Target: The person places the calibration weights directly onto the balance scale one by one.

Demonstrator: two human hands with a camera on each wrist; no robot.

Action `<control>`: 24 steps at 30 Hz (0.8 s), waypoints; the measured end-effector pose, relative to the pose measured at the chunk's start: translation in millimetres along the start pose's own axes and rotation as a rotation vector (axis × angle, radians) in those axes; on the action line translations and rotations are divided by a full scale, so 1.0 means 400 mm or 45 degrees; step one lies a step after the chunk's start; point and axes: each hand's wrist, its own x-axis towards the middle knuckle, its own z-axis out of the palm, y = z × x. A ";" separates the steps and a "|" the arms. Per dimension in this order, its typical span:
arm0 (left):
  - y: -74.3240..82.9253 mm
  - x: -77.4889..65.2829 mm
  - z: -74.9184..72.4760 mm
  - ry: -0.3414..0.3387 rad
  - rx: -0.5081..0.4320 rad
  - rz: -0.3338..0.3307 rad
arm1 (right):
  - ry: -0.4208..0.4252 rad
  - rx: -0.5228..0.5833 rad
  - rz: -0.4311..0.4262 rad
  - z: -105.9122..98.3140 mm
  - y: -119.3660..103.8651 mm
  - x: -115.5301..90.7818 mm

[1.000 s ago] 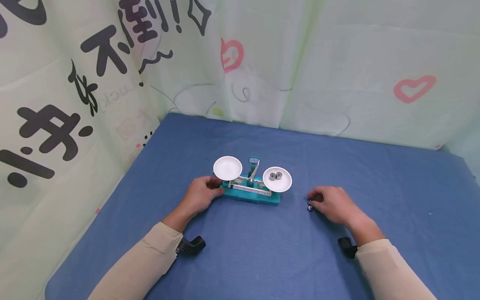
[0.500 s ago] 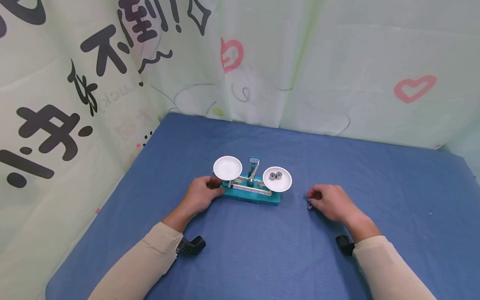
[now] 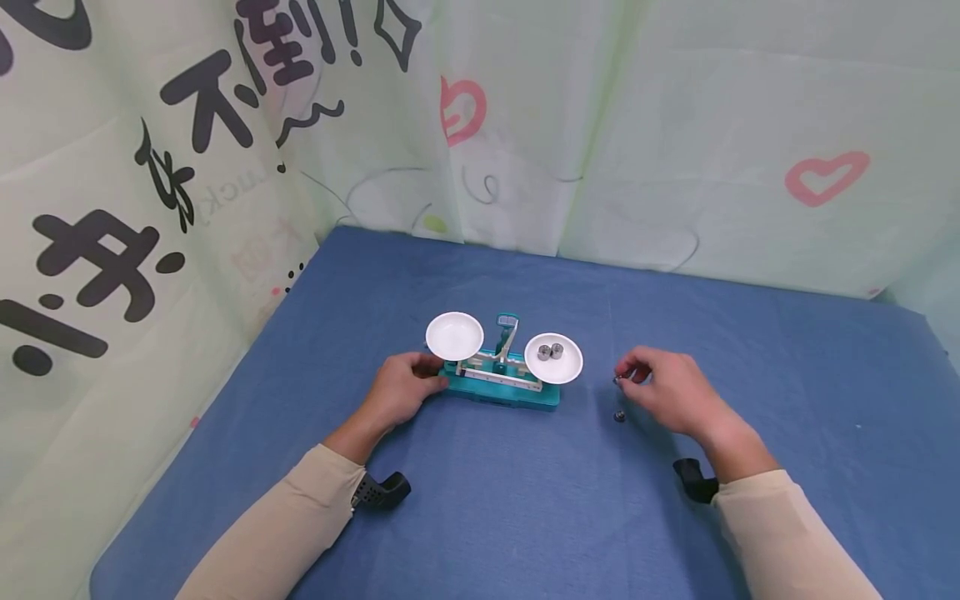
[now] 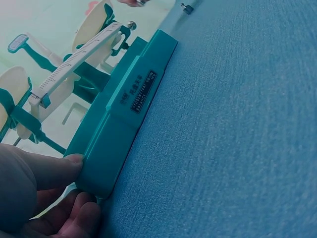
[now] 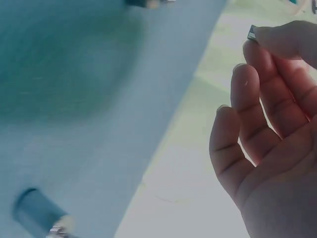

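Note:
A teal tray balance [image 3: 504, 392] stands on the blue tabletop. My left hand [image 3: 405, 387] grips the left end of its base [image 4: 119, 114], thumb in front and fingers curled at the end. Nothing lies in the white left pan [image 3: 454, 337]. Two metal weights [image 3: 551, 352] sit in the white right pan [image 3: 570, 369]. To the right of the balance, above the cloth, my right hand [image 3: 667, 392] pinches a small metal weight [image 5: 252, 32] between thumb and index finger; the other fingers are loosely bent. Another small weight [image 3: 619, 417] rests on the cloth below that hand.
A blue cloth [image 3: 510, 508] covers the table. Pale curtains [image 3: 675, 125] with dark lettering and pink hearts hang along the back and left side. Black wrist cameras [image 3: 384, 492] are strapped at both sleeves.
My right hand has risen off the cloth with a small weight pinched in it, leaving another weight in plain sight below. My left hand and the balance have stayed put.

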 end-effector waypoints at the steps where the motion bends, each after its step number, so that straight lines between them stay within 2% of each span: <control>1: 0.000 0.000 0.000 0.000 0.000 -0.001 | 0.008 0.005 -0.011 -0.004 -0.006 0.001; 11: 0.002 0.000 -0.002 -0.002 -0.001 0.000 | 0.116 0.072 -0.118 -0.025 -0.089 0.018; 18: 0.006 -0.002 -0.001 -0.008 -0.006 0.000 | 0.102 0.095 -0.167 -0.017 -0.133 0.039; 24: 0.005 -0.002 -0.002 -0.007 -0.007 -0.003 | 0.031 0.093 -0.172 0.001 -0.161 0.056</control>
